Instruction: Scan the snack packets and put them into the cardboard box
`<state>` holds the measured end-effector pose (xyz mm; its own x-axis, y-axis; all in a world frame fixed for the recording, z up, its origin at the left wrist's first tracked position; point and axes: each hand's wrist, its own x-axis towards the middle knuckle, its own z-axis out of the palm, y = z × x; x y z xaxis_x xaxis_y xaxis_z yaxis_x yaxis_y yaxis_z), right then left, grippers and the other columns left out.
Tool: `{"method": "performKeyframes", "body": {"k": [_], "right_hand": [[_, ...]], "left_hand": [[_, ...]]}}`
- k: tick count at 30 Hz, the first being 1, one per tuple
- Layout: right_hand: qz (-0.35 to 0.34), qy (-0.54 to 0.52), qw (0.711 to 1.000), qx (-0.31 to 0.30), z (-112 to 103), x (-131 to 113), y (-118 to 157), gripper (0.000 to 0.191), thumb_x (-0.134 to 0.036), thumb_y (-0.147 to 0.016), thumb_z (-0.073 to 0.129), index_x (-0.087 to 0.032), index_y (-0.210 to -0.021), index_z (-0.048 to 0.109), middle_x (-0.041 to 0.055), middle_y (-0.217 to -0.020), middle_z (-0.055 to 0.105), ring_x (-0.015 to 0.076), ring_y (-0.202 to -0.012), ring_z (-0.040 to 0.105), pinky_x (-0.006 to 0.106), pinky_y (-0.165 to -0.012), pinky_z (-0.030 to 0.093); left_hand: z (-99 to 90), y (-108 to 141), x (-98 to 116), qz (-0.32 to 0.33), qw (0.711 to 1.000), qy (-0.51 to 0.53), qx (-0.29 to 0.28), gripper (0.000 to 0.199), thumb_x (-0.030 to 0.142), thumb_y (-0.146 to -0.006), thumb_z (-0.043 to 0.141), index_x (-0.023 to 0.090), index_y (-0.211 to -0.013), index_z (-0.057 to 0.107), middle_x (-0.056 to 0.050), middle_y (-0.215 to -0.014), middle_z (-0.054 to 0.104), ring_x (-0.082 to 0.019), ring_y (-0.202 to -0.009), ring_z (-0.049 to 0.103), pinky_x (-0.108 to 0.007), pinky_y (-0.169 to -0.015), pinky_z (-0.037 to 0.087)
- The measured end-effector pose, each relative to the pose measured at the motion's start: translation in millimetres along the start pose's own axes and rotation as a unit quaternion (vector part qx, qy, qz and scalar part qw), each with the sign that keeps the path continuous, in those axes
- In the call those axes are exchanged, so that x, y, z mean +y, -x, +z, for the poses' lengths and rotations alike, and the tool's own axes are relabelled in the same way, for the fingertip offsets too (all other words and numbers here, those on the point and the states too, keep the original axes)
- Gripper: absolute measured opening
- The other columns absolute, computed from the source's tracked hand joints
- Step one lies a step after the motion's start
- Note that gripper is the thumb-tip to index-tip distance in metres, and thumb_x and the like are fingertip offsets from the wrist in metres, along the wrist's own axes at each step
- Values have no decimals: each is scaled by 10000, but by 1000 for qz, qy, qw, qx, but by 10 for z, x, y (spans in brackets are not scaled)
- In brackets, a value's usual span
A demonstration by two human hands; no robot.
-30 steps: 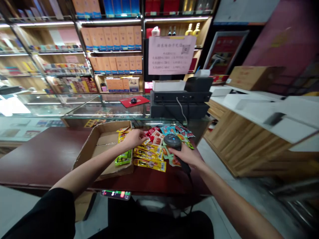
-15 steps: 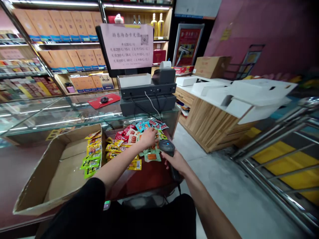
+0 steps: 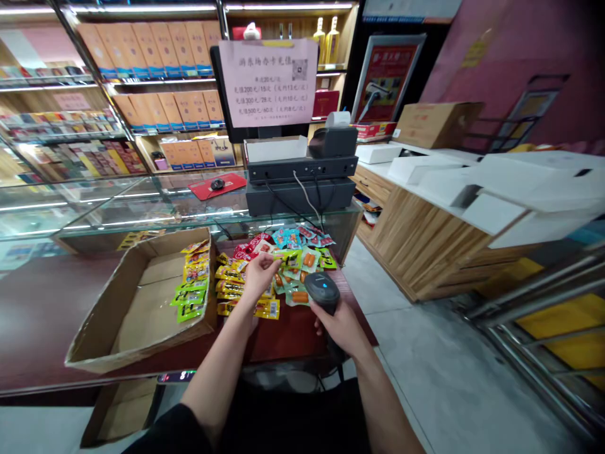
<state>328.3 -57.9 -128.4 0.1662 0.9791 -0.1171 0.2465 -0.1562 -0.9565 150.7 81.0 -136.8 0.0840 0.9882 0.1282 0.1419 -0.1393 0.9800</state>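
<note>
My left hand [image 3: 261,273] pinches the end of a green-yellow snack packet [image 3: 289,258] above the pile. My right hand [image 3: 338,321] is wrapped round a black handheld scanner [image 3: 322,290], just right of the clear-and-green sausage packets [image 3: 299,297]. Yellow packets [image 3: 230,272] lie left of the sausages, with red packets [image 3: 255,244] and blue packets [image 3: 287,237] behind. An open cardboard box [image 3: 142,309] stands on the left, with yellow and green packets [image 3: 191,295] along its right side.
A dark red table [image 3: 38,315] bears the box and packets. Behind it are a glass counter [image 3: 161,211], a monitor with a pink paper sign [image 3: 269,82], and a cash drawer [image 3: 302,197]. A wooden cabinet [image 3: 416,239] and metal railing [image 3: 529,359] are at right.
My left hand has come up from the pile and moved left, with a green-yellow packet now in its fingers. My right hand still holds the scanner. The camera view has shifted left.
</note>
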Motion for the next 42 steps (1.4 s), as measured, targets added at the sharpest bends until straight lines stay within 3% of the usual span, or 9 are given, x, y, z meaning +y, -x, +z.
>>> {"method": "performKeyframes", "body": {"k": [3,8,16,21,27,35,38,42], "right_hand": [[-39,23,999,-7,122,-78,71,311,-488,-800,608,-204,-926,594,25,-584,645,196,-463,616,295,-454,505],[-73,67,995,-2,321,-194,94,330,-446,-786,629,-192,-996,624,37,-594,661,229,-559,656,298,-502,504],[-61,122,990,15,505,-258,46,329,-388,-781,624,-171,-1026,654,63,-588,679,272,-671,698,294,-517,502],[-63,118,991,24,508,-249,77,289,-413,-788,616,-169,-934,667,50,-525,652,255,-586,681,288,-491,487],[-68,102,992,19,512,-238,124,291,-447,-801,592,-164,-843,646,12,-465,607,204,-462,622,270,-465,461],[-33,77,997,1,448,-280,145,294,-475,-778,618,-183,-763,586,15,-521,623,181,-438,594,270,-448,462],[-23,75,997,2,419,-301,125,323,-492,-760,630,-175,-806,591,13,-533,628,181,-446,596,268,-446,463],[-17,101,995,-7,416,-329,58,352,-523,-750,620,-173,-779,591,16,-527,631,170,-446,591,259,-456,459]], "left_hand": [[-268,83,-70,-86,987,137,26,349,421,-640,756,176,-778,550,-1,-724,647,-142,-728,641,-272,-702,527],[-452,181,-77,-107,969,217,52,418,407,-586,807,165,-832,572,7,-764,668,-129,-730,660,-281,-728,559],[-482,237,-154,-138,953,267,43,343,324,-605,818,147,-830,629,-20,-817,713,-142,-750,687,-295,-762,567],[-461,246,-113,-136,944,300,30,364,323,-552,846,134,-782,636,-33,-814,718,-138,-743,681,-289,-753,573],[-436,263,-81,-131,943,301,45,416,337,-510,865,119,-788,645,-4,-720,688,-91,-593,639,-262,-675,568],[-433,311,70,-116,937,327,27,406,336,-509,866,117,-757,630,-10,-712,681,-118,-658,651,-310,-714,580],[-650,331,253,-85,946,311,30,385,341,-552,848,118,-774,627,-7,-737,675,-115,-664,643,-315,-712,582],[-1282,364,464,-52,965,248,62,361,348,-588,829,120,-777,623,3,-739,656,-115,-683,641,-306,-720,581]]}}
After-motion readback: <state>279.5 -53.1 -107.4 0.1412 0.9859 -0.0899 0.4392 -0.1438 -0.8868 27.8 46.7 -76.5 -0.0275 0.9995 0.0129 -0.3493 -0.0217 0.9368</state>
